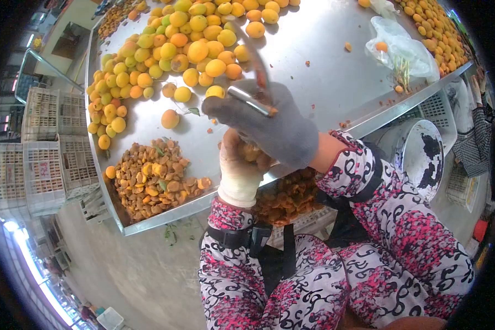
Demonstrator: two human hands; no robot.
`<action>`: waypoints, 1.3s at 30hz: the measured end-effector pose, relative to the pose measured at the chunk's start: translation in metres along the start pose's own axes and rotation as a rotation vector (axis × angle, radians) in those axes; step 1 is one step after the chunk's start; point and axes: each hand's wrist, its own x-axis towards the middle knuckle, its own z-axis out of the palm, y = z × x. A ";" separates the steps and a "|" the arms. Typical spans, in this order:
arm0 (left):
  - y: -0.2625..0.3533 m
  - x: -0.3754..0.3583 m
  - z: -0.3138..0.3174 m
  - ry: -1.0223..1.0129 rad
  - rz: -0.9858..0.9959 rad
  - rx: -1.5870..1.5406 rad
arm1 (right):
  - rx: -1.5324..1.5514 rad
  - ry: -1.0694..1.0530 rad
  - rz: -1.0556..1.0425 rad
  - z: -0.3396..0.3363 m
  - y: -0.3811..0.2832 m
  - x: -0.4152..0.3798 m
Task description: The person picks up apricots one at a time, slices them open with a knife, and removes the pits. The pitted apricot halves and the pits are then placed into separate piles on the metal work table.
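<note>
My right hand (275, 124), in a grey glove, grips a knife (254, 74) whose blade points up over the metal table (313, 71). Just below it, my left hand (239, 170), in a white glove, holds an apricot (252, 153) against the right hand. A big heap of yellow and orange apricots (176, 49) covers the table's far left. A pile of brown pits (151, 179) lies at the near left corner. A container of cut apricot halves (286, 198) sits under the table edge above my lap.
Stacked white plastic crates (33, 159) stand to the left. A clear plastic bag (401, 49) lies on the table at right, near more apricots (434, 27). A white bucket (421, 154) stands on the floor at right.
</note>
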 end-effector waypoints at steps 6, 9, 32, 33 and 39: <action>0.030 -0.001 0.028 0.163 0.294 0.646 | 0.177 0.118 0.326 -0.023 -0.015 0.010; 0.042 -0.005 0.037 0.002 0.308 0.117 | 0.229 0.117 0.502 -0.023 0.006 0.004; 0.010 0.008 0.051 0.320 0.850 1.112 | 0.177 0.261 0.547 0.022 0.021 0.004; 0.011 0.007 0.056 0.292 0.703 0.820 | 0.177 0.259 0.545 0.021 0.021 0.005; 0.015 -0.003 0.044 0.208 0.508 0.911 | -0.364 0.020 0.395 0.009 0.022 0.003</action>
